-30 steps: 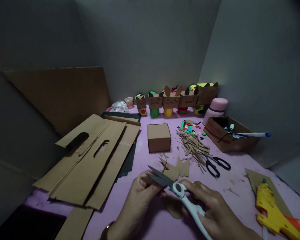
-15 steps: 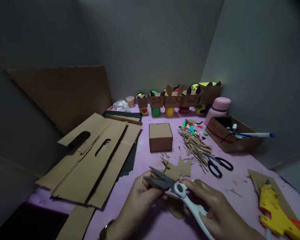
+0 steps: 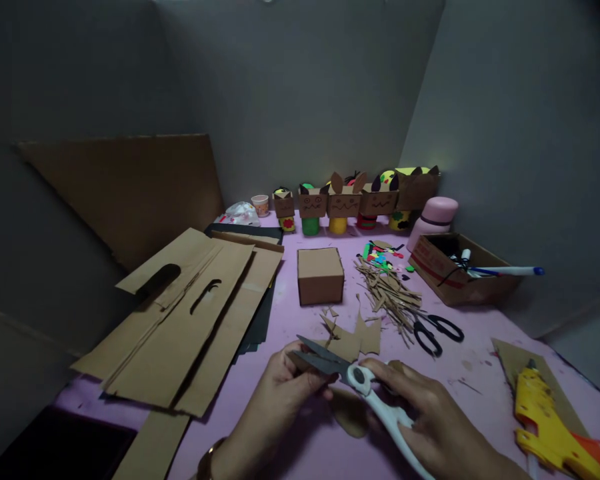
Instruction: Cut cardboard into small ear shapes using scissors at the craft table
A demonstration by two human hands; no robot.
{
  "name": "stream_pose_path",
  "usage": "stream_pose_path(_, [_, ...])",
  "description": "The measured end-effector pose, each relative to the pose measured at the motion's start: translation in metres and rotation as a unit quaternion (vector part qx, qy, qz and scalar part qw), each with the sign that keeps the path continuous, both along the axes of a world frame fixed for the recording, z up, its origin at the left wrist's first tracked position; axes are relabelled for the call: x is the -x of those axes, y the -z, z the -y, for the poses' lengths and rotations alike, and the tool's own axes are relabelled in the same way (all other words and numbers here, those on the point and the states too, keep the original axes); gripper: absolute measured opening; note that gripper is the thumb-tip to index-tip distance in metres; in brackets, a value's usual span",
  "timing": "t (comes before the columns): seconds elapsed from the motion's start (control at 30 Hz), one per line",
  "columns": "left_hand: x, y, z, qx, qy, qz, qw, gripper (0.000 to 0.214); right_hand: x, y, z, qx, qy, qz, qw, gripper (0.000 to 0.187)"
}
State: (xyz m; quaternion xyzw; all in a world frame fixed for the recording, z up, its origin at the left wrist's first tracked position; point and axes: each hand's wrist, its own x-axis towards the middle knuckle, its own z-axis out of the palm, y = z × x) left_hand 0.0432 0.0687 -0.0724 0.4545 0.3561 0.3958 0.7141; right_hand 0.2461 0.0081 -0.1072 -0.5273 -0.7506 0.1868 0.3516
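Note:
My right hand [image 3: 433,423] grips the white handles of a pair of scissors [image 3: 353,383] whose dark blades point left. My left hand [image 3: 275,400] pinches a small piece of cardboard [image 3: 347,413] at the blades, low over the pink table [image 3: 290,320]. Brown cardboard offcuts [image 3: 353,337] lie just beyond the blades. A small closed cardboard box [image 3: 321,275] stands farther back in the middle.
Flattened cardboard sheets [image 3: 180,320] cover the left side. A row of cardboard figures [image 3: 353,200] lines the back wall. Cardboard strips [image 3: 387,293], black scissors [image 3: 435,331], an open box with pens [image 3: 460,267] and a yellow glue gun [image 3: 547,420] lie to the right.
The scissor blades have closed slightly on the cardboard piece; both hands stay in nearly the same place.

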Motion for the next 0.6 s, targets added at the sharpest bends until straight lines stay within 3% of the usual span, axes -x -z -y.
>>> stream_pose_path(0.33, [0.0061, -0.0014, -0.0037, -0.038, -0.008, -0.068, 0.997, 0.002, -0.0001, -0.0047, -0.0021, 0.042, -0.028, -0.003, 0.999, 0.062])
stream_pose_path(0.5, [0.0075, 0.0042, -0.0059, -0.047, -0.009, -0.060, 0.997, 0.005, 0.0007, -0.0099, -0.0029, 0.040, -0.033, -0.001, 0.999, 0.060])
stream_pose_path(0.6, [0.0078, 0.0064, -0.0069, -0.045, 0.021, -0.059, 0.997, 0.006, 0.0016, -0.0088, -0.0024, 0.008, -0.013, 0.010, 1.000, 0.056])
